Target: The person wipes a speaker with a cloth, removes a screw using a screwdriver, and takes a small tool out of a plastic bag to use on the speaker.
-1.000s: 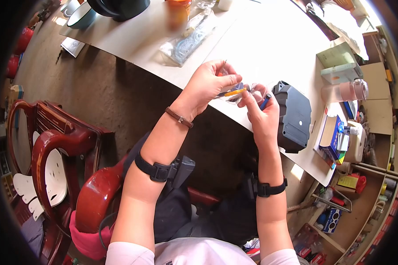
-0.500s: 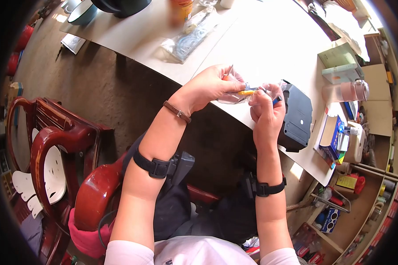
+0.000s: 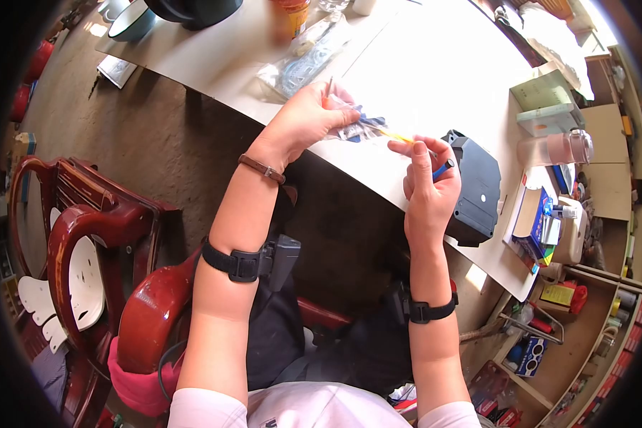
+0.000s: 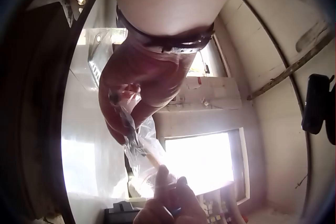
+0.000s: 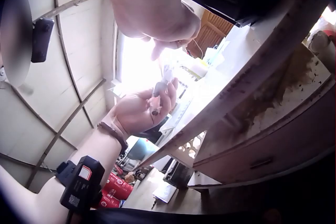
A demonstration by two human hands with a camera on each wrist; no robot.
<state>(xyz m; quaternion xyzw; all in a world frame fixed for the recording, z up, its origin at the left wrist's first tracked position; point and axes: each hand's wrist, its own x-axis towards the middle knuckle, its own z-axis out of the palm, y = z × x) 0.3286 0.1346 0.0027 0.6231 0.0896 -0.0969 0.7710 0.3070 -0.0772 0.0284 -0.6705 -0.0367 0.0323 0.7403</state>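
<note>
In the head view my left hand (image 3: 310,118) grips a crinkled clear plastic bag (image 3: 351,130) with blue pieces inside, above the table's near edge. A thin yellow item (image 3: 398,136) reaches from the bag to my right hand (image 3: 432,175), whose thumb and fingertips pinch its end. A blue stick-like object (image 3: 442,169) with a dark end is also held in the right hand's curled fingers. The left wrist view shows the bag (image 4: 137,148) hanging from the left fingers, with the right fingertips below it. What lies inside the left palm is hidden.
A black case (image 3: 474,191) stands just right of my right hand. Another clear packet (image 3: 310,60) lies on the table beyond my left hand, near an orange jar (image 3: 290,18). A pink-tinted bottle (image 3: 556,148), books and boxes are at the right; red wooden chairs (image 3: 85,228) at the left.
My left hand has moved left with the bag, away from my right hand. The gap between the hands has widened, and more of the yellow item shows between them.
</note>
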